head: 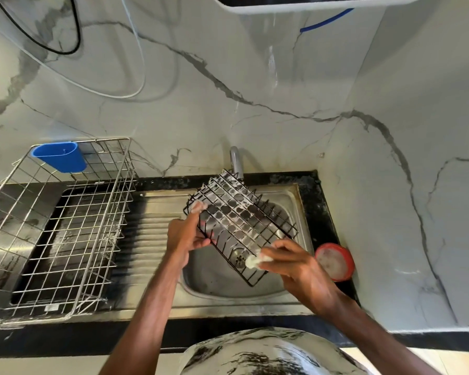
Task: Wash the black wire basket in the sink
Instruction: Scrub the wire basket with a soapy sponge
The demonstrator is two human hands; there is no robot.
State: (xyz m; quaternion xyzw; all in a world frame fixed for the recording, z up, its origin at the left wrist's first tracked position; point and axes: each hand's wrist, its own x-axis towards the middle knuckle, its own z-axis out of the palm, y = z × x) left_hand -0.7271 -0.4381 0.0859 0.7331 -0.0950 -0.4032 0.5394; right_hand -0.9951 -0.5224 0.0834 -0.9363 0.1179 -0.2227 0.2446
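Black wire basket (241,226): tilted over the sink (217,282) bowl, foam across its grid. Left hand (186,236) clamps its 9 o'clock edge. Right hand (290,262) pinches a sudsy white pad (255,260) against its 5 o'clock corner.

Red tub (335,262): on the worktop (322,220) at 3 o'clock of the bowl, whitish soap inside.

Steel rack (60,239): at 9 o'clock. Blue cup (60,156) hung on its far rim, inside unseen.

Tap (236,162): at 12 o'clock, spout hidden behind the basket.

Small tag (50,307) on the rack's near rim: unreadable.
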